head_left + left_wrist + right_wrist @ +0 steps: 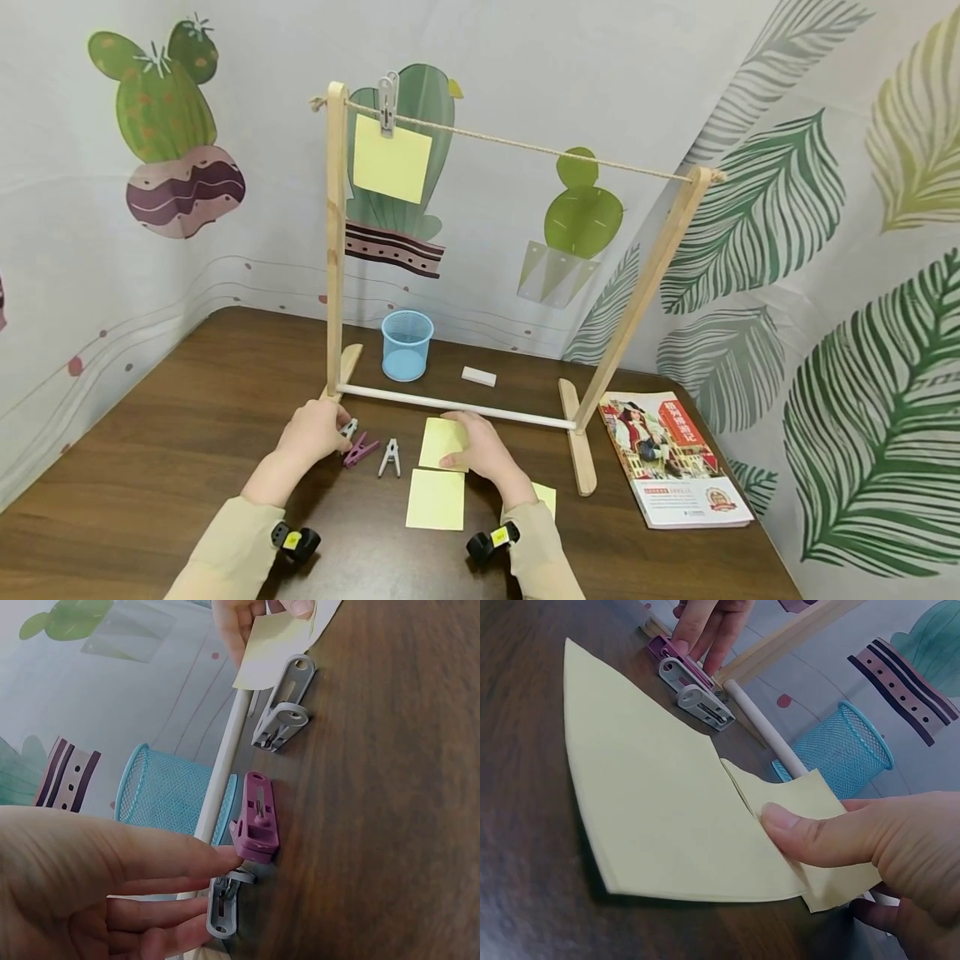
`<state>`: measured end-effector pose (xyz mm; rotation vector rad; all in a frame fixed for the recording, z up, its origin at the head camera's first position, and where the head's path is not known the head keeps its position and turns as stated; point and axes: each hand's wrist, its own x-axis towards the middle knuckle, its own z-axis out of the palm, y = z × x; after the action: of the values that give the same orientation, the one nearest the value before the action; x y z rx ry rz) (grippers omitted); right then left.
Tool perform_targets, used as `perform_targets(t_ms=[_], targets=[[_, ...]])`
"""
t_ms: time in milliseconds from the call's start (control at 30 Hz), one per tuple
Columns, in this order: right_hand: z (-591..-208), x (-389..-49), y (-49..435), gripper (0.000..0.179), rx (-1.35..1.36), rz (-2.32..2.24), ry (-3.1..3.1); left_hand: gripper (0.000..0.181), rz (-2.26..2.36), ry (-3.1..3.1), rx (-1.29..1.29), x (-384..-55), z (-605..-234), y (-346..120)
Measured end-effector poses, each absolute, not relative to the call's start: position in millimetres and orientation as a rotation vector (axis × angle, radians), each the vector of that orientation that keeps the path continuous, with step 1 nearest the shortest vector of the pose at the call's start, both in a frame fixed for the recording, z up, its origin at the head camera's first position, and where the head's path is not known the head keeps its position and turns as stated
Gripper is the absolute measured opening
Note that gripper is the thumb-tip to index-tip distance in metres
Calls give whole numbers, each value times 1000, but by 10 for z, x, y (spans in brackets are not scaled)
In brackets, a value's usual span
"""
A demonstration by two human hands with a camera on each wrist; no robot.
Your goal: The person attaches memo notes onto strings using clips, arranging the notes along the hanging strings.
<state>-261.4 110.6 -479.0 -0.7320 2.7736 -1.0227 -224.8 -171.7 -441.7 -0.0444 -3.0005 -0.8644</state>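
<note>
On the brown wooden table [187,433], three square yellow paper notes [436,500], one pinched by right hand [483,450]; two grey plastic clothespins [390,458], one magenta plastic clothespin [362,450], near left hand [313,429], cannot tell whether pinching.

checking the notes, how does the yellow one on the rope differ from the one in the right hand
The hanging note is fixed to the rope by a clip; the held note is pinched by the right hand. The hanging note is up high; the held note is low, near the tabletop. The clip overlaps the hanging note's top edge; the right hand overlaps one side of the held note. Both are plain yellow paper.
</note>
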Motion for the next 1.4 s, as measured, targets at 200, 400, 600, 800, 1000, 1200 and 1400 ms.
perform_targets(t_ms=[200,400,600,800,1000,1200,1400], targets=[[-4796,-2635,1104,63,-733,-1073,2801,24,-864,-2993,-41,-2258,-4415,-1714],[-4826,-2658,1111,43,-709,-1247,2826,19,-857,-2979,-21,-2264,-4417,-1716],[-4843,-2676,1148,30,-676,-1381,2804,19,-855,-2966,-14,-2253,-4378,-1714],[-4827,-2707,1185,26,-665,-1467,2752,21,-836,-2933,-39,-2255,-4351,-1719],[-4827,-2732,1213,27,-574,-1617,2627,23,-845,-2895,-24,-2273,-4363,-1737],[-4764,-2719,1227,31,-469,-1841,2393,24,-924,-2801,-72,-2306,-4377,-1735],[-4523,-2573,1222,28,-427,-1861,2384,27,-1010,-2663,-162,-2328,-4393,-1728]])
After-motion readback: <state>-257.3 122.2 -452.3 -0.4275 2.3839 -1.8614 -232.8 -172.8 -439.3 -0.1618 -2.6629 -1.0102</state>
